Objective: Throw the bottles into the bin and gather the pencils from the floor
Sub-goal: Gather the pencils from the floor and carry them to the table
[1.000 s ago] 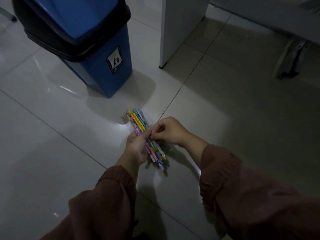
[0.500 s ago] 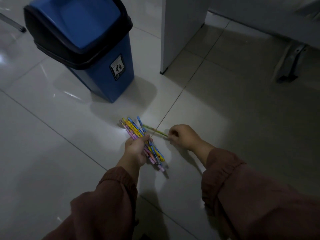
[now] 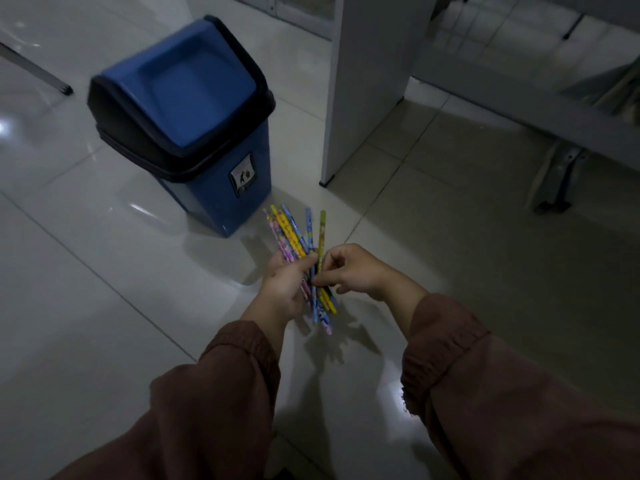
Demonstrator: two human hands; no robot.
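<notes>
My left hand (image 3: 282, 285) grips a bundle of several patterned pencils (image 3: 289, 233), yellow, pink and blue, fanned out above the tiled floor. My right hand (image 3: 349, 270) pinches a green-yellow pencil (image 3: 322, 233) and holds it upright against the right side of the bundle. The blue bin (image 3: 194, 126) with a black swing-lid rim stands just beyond the pencils, to the upper left. No bottles are in sight.
A white panel leg (image 3: 363, 98) stands right of the bin. A grey metal bench foot (image 3: 557, 178) sits at the far right. A thin metal leg (image 3: 41, 72) crosses the upper left. Glossy floor tiles (image 3: 104, 306) surround my hands.
My right hand picked a green-yellow pencil up off the floor and brought it against the bundle in my left hand. Both hands rose from the floor.
</notes>
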